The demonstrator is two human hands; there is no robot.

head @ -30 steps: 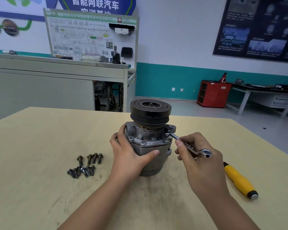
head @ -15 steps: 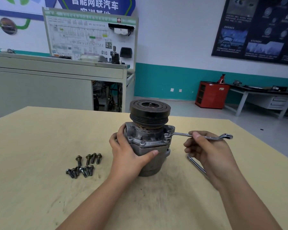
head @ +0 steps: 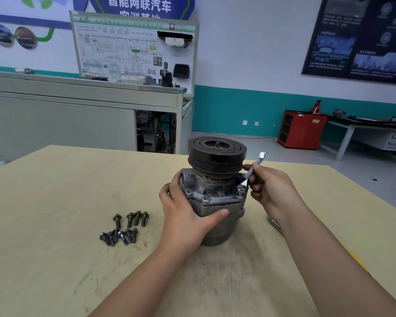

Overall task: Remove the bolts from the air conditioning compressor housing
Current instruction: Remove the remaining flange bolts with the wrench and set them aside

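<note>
A pale wooden table (head: 55,225) carries a grey cast-metal compressor housing (head: 215,195), upright near its centre under a black grooved pulley (head: 217,154). The left hand (head: 188,216) wraps the housing from 9 o'clock, thumb across the front. At 3 o'clock the right hand (head: 272,188) pinches a slim silver wrench (head: 252,171), its ring end on a flange bolt (head: 241,189). The right forearm hides most of a second silver tool (head: 274,221) at 4 o'clock. Dark loose bolts (head: 124,229) lie clustered at 8 o'clock, well apart from the housing.

White wall (head: 249,53) with teal band, grey floor (head: 263,143), red cabinet (head: 302,130), grey workbench (head: 55,124)
</note>
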